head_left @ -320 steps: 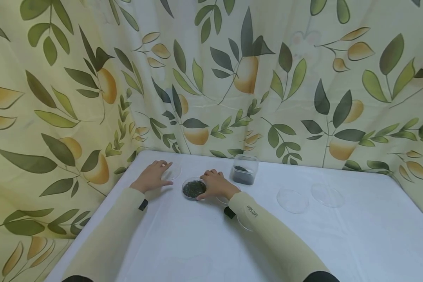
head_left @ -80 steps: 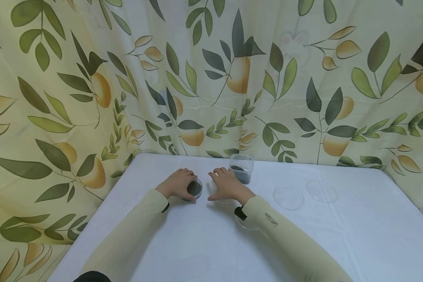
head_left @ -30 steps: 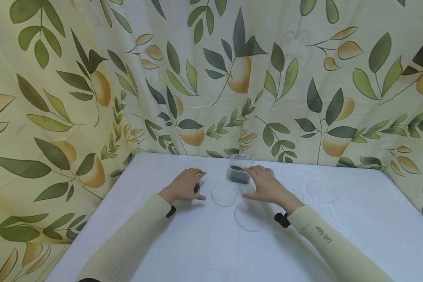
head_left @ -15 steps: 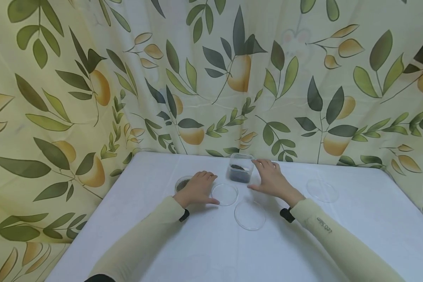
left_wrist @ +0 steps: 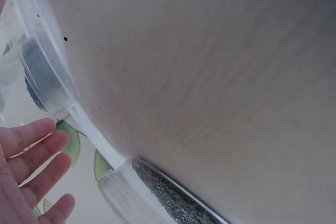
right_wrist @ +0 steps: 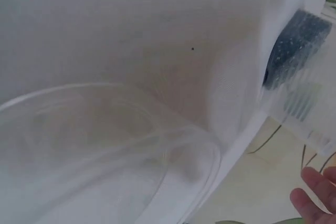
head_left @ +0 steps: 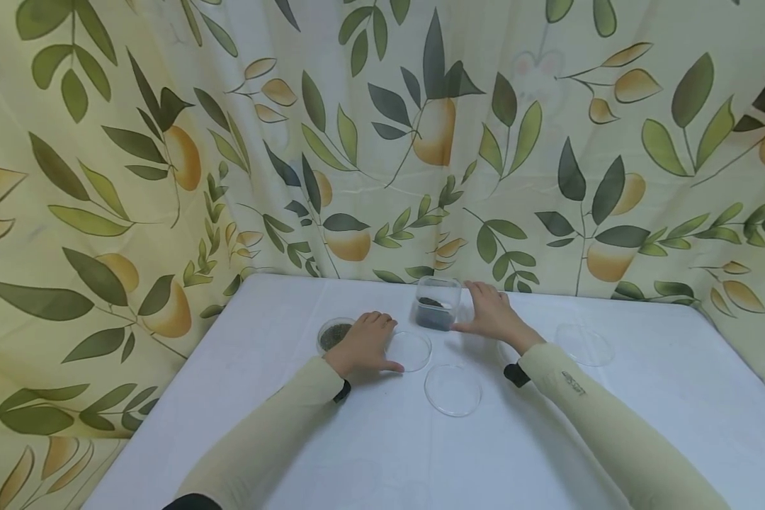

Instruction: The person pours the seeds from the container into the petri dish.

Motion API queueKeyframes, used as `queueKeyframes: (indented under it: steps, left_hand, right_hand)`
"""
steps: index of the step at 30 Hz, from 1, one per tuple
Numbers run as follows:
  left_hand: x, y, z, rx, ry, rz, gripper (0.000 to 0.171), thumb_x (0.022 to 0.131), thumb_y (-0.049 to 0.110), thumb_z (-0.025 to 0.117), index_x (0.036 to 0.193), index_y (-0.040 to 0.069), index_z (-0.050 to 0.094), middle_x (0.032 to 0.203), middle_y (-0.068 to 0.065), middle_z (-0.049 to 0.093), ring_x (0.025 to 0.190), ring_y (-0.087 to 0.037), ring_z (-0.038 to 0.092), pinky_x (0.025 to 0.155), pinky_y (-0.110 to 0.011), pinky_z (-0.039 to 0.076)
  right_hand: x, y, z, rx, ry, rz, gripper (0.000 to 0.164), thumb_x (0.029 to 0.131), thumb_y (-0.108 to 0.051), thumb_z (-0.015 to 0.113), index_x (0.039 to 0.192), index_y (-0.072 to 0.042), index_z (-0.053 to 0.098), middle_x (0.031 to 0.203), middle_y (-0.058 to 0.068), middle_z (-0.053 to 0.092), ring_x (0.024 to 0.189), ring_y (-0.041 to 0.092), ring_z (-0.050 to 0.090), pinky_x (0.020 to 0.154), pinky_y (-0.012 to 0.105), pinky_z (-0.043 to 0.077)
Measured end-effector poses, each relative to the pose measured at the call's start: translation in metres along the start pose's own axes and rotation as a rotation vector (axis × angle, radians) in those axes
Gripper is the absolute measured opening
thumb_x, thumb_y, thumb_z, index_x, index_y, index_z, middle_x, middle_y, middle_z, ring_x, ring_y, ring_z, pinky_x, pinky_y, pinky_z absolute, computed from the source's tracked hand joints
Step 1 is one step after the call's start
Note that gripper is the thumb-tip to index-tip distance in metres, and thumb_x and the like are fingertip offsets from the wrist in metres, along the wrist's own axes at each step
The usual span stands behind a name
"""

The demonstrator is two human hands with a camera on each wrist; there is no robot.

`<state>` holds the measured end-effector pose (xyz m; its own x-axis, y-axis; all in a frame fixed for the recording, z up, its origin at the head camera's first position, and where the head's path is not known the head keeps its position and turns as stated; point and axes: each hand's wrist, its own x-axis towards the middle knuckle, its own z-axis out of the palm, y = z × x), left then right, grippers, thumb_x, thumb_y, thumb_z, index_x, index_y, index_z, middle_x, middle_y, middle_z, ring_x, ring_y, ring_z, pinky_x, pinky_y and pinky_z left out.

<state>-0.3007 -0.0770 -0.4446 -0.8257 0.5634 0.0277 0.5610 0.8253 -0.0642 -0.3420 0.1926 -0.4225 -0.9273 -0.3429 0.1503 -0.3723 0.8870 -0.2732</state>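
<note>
My left hand (head_left: 365,345) is spread open, thumb apart from the fingers, beside a clear petri dish (head_left: 417,359). Just behind its wrist sits a round dish of dark grains (head_left: 332,333), partly covered by the hand; that dish's side wall (left_wrist: 118,195) shows in the left wrist view. A clear square tub (head_left: 442,292) holding dark grains stands at the back edge. My right hand (head_left: 494,315) reaches along the tub's right side, thumb near its front corner and fingers extended by its back. In the right wrist view its fingertips (right_wrist: 310,200) show close to the tub.
Another clear round dish (head_left: 452,415) lies nearer the front. One more dish (head_left: 505,352) is half hidden by the right wrist, and another (head_left: 583,345) lies farther right. Behind the white-covered table (head_left: 370,453) hangs a leaf-patterned curtain (head_left: 382,127).
My left hand has left the dish of grains and moved right to the clear dish. My right hand has gone right and back to the tub. The clear dish at back left is gone from there.
</note>
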Motion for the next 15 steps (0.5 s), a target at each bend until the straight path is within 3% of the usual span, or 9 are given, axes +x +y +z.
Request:
queueKeyframes:
  steps: [5, 15]
  left_hand:
    - [0.0, -0.001, 0.001, 0.031, 0.002, 0.002, 0.091, 0.071, 0.072, 0.061, 0.132, 0.006, 0.049, 0.13, -0.007, 0.052, 0.122, -0.023, 0.046, 0.107, -0.038, 0.035]
    - [0.003, -0.002, 0.004, 0.054, 0.001, 0.012, 0.09, 0.071, 0.075, 0.058, 0.13, 0.008, 0.051, 0.128, -0.006, 0.054, 0.121, -0.022, 0.047, 0.105, -0.037, 0.037]
  right_hand:
    - [0.01, 0.005, 0.006, 0.06, -0.045, 0.033, 0.101, 0.069, -0.047, 0.078, 0.139, 0.009, 0.031, 0.141, 0.031, 0.038, 0.13, 0.048, 0.034, 0.101, 0.068, 0.027]
    - [0.019, 0.007, 0.016, 0.194, -0.067, 0.05, 0.097, 0.066, -0.042, 0.082, 0.136, 0.007, 0.036, 0.131, 0.028, 0.049, 0.12, 0.044, 0.044, 0.093, 0.063, 0.033]
